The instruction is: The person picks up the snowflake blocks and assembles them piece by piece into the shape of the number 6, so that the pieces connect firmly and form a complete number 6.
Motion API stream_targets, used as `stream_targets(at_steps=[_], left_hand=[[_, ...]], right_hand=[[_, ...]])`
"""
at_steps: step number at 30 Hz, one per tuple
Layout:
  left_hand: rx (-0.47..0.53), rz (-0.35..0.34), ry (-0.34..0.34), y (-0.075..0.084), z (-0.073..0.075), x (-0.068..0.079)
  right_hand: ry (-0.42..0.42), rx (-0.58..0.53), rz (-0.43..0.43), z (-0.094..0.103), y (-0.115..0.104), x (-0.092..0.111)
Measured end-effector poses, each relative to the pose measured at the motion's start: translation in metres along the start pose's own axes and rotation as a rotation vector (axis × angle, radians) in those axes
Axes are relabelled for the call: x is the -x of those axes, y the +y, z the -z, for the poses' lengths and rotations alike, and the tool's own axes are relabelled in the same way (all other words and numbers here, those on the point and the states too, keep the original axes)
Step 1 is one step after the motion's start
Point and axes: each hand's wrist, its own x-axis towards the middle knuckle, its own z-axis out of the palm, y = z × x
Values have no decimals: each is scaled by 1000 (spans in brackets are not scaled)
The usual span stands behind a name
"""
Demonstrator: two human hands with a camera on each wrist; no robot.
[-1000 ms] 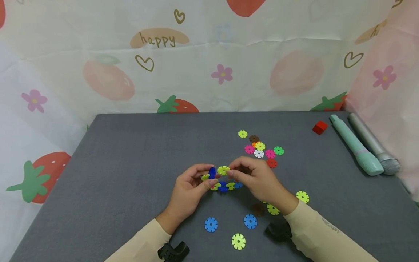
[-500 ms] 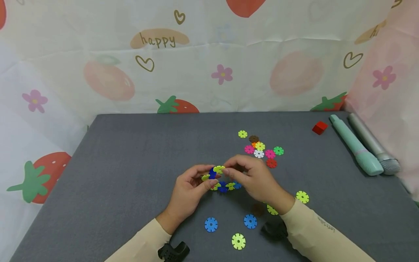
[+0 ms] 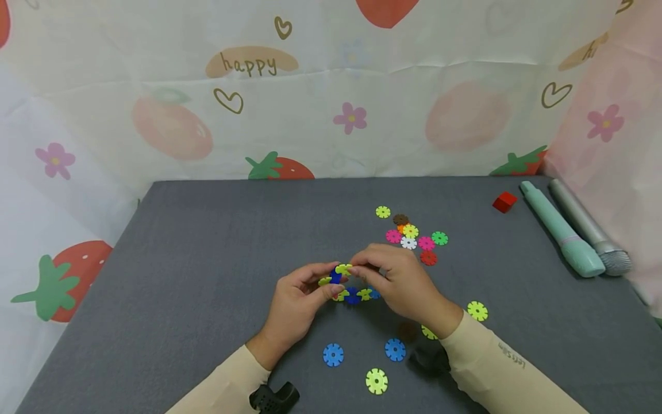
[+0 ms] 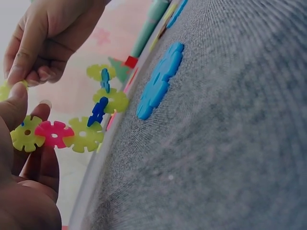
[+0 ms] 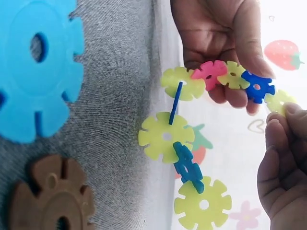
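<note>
My left hand [image 3: 295,302] holds a curved chain of notched plastic snowflake discs above the table. In the right wrist view the chain shows a pink disc [image 5: 209,75], several yellow-green ones and blue ones slotted between them. Thumb and fingers grip it near a dark blue disc [image 5: 261,92] at one end. My right hand [image 3: 408,284] pinches a yellow-green disc [image 5: 278,101] by its edge. That disc meets the dark blue one; whether their slots are fully engaged I cannot tell. The chain's other end hangs free, closing with a yellow-green disc [image 5: 211,206].
Loose discs lie around: two light blue ones, one of them left [image 3: 333,355], a yellow-green disc [image 3: 376,381] in front, and a mixed cluster with a white disc [image 3: 408,243] behind. A red cube [image 3: 504,202], a mint microphone [image 3: 564,230] and a silver microphone [image 3: 592,230] sit back right.
My right hand has moved left, bringing its yellow-green disc up against the dark blue disc at the chain's end. The left hand stays nearly still.
</note>
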Motion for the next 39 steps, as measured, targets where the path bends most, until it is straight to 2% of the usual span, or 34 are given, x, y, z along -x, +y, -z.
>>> stream_targets(at_steps=[7, 13, 17, 21, 24, 29, 32, 37, 39], left_hand=[[-20, 32, -14, 2, 1, 0], [5, -2, -32, -3, 2, 0], [-2, -1, 9, -4, 3, 0], [-60, 20, 63, -4, 3, -1], [-49, 14, 83, -4, 3, -2], [47, -19, 76, -5, 4, -3], [122, 2, 63, -4, 4, -3], [204, 74, 60, -1, 3, -2], [221, 74, 57, -2, 3, -2]], right_hand=[[-17, -34, -15, -2, 1, -1], [-46, -119, -117, 4, 3, 1], [-27, -213, -199, 18, 7, 6], [-3, -293, -222, 34, 17, 14], [31, -308, -239, 46, 24, 21], [79, -295, -294, 62, 33, 34], [81, -278, -321, 69, 39, 43], [12, -248, -339, 73, 49, 61], [-34, -259, -340, 74, 54, 69]])
